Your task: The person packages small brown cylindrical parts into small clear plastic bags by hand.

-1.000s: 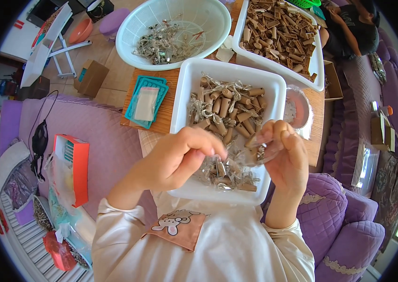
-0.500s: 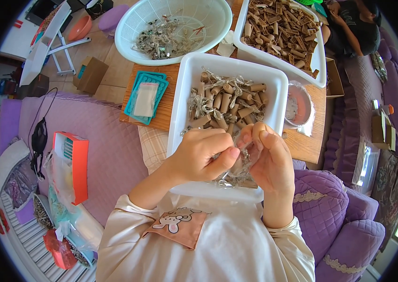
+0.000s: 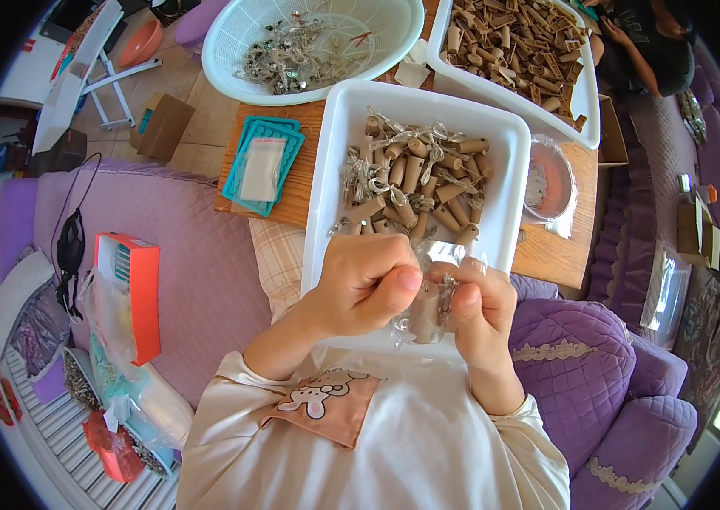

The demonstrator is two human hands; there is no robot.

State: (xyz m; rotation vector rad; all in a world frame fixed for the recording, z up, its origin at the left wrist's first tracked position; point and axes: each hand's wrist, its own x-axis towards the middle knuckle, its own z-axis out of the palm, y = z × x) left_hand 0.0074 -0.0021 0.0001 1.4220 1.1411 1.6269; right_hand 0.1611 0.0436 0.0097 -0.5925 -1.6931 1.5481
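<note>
- One clear plastic bag (image 3: 430, 313) hangs above the near end of the white tub (image 3: 509, 183).
- Left hand (image 3: 367, 280), curled, pinches its left edge, thumb against finger; a second ago it reached loosely.
- Right hand (image 3: 483, 310) pinches the opposite side, now closer to the left.
- Brown tubes (image 3: 413, 174) lie heaped beyond.

Left of the grip, a red box (image 3: 147, 297) and a black strapped item (image 3: 69, 245) are seen on a quilted cover (image 3: 186, 246); right of the grip, a purple armchair (image 3: 577, 357); far ahead-left, a cardboard box (image 3: 170, 129).
</note>
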